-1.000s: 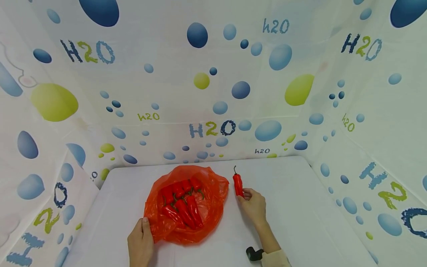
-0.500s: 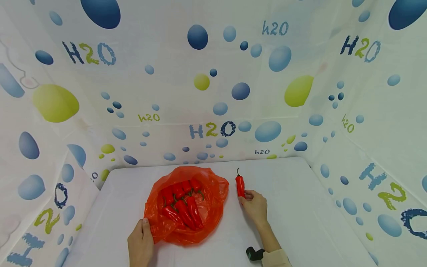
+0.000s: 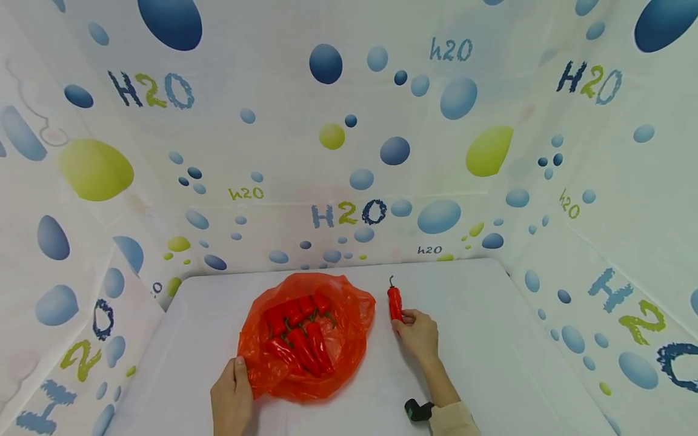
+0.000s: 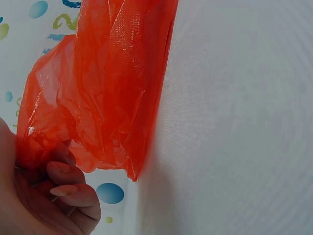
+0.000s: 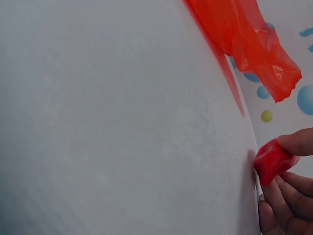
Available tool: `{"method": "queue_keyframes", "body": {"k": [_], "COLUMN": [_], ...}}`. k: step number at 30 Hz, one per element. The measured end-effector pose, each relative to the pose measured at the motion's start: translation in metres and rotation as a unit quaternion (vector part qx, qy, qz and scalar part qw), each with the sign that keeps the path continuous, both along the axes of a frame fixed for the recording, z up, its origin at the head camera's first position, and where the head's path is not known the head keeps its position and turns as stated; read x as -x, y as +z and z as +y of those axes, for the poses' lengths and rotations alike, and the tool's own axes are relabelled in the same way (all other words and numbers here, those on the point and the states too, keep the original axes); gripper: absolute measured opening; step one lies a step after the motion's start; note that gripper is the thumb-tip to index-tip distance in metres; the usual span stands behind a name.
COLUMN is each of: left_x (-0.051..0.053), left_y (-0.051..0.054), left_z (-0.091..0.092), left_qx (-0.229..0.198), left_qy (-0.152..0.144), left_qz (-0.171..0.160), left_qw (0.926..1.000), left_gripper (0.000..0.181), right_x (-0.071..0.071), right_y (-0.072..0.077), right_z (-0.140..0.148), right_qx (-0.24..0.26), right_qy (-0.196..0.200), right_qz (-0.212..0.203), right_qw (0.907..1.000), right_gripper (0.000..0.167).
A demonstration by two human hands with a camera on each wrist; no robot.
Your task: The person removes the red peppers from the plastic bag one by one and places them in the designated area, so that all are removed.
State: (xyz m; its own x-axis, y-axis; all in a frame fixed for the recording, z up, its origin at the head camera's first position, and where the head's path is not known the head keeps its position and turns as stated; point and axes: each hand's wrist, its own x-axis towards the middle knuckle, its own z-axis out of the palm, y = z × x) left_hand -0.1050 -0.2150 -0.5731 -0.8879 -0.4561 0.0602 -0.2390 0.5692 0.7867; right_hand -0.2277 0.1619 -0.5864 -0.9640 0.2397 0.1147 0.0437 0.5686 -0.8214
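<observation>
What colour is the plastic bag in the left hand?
Orange-red; the plastic bag shows best in the head view.

Soft, even light fills the head view, with small glints on the peppers (image 3: 303,352) and pale shadows on the counter (image 3: 491,357). Wide-angle stretch distorts the wall prints (image 3: 638,368) towards four o'clock. Both wrist views look dimmer and greyer: the left shows faint ripples at two o'clock and a soft shadow at six; the right darkens at eight, with a reddish shadow beside the bag (image 5: 242,39) at two.
</observation>
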Motion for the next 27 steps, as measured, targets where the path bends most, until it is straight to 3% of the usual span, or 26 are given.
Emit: {"method": "queue_keyframes", "body": {"k": [6,18,27], "left_x": [-0.001,-0.001,-0.002], "left_y": [-0.001,-0.003,0.0], "left_z": [0.002,0.003,0.004], "left_qx": [0.007,0.01,0.005], "left_qy": [0.008,0.003,0.001], "left_qz": [0.026,0.044,0.036], "left_qw": [0.9996,0.999,0.9993], "left_gripper": [0.045,0.045,0.045], "right_x": [0.002,0.007,0.006], "right_y": [0.004,0.007,0.008], "right_z": [0.001,0.007,0.012], "right_qx": [-0.017,-0.044,-0.043], "right_qy": [-0.006,-0.009,-0.015], "right_qz": [-0.009,-0.043,-0.051], "right_qw": [0.9998,0.9981,0.9977], "right_gripper": [0.025,0.03,0.033]}}
